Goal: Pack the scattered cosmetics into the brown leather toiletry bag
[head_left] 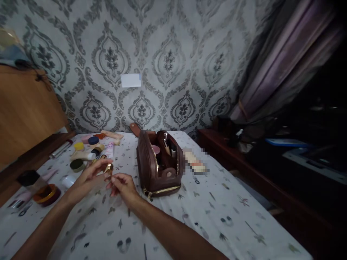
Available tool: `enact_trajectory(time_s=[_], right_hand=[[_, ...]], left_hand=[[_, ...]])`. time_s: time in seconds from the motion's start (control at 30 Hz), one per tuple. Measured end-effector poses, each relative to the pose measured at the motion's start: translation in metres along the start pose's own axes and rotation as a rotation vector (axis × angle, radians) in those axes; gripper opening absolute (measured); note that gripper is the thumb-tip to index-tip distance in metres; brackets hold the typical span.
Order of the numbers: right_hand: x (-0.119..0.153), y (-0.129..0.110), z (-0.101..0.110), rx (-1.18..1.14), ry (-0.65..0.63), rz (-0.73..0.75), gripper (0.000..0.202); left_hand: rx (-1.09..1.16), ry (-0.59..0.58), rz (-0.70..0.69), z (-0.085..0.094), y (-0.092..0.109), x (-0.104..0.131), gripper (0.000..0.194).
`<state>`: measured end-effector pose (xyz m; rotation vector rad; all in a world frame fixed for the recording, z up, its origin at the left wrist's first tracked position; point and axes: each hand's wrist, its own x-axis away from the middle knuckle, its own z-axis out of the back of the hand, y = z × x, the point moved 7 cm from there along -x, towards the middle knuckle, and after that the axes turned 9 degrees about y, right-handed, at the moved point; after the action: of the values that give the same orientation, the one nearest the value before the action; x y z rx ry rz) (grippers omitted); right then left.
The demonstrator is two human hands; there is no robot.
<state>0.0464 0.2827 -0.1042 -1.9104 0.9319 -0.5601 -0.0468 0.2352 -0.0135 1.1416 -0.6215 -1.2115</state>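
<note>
My left hand (90, 177) is closed on a small shiny gold item (108, 169), its fingertips at the top. My right hand (123, 186) meets it from the right, thumb and fingers pinched at the item's lower end. To the right of my hands stands a brown cosmetic bag (146, 162), unzipped, with brushes (167, 144) and a pink round item (155, 149) inside. Left of my hands, jars, tubes and bottles lie spread out, among them a dark green lid (77, 165) and a yellow lid (78, 146).
The patterned white cloth (173, 224) covers the table. At the far left are a dark-capped bottle (29, 180) and an amber jar (46, 195). A blurred flat item lies right of the bag. Dark furniture (225, 144) borders the right side.
</note>
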Motion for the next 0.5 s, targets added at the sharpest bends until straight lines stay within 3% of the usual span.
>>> enact_trajectory(time_s=[0.27,0.5], right_hand=[[-0.003,-0.002,0.008,0.097,0.16,0.067,0.061],[-0.002,-0.004,0.007,0.096,0.137,0.079,0.057]], left_hand=[[-0.252,0.098,-0.079,0.017,-0.028,-0.009,0.051],[-0.232,0.056,-0.063,0.025,-0.042,-0.007,0.058]])
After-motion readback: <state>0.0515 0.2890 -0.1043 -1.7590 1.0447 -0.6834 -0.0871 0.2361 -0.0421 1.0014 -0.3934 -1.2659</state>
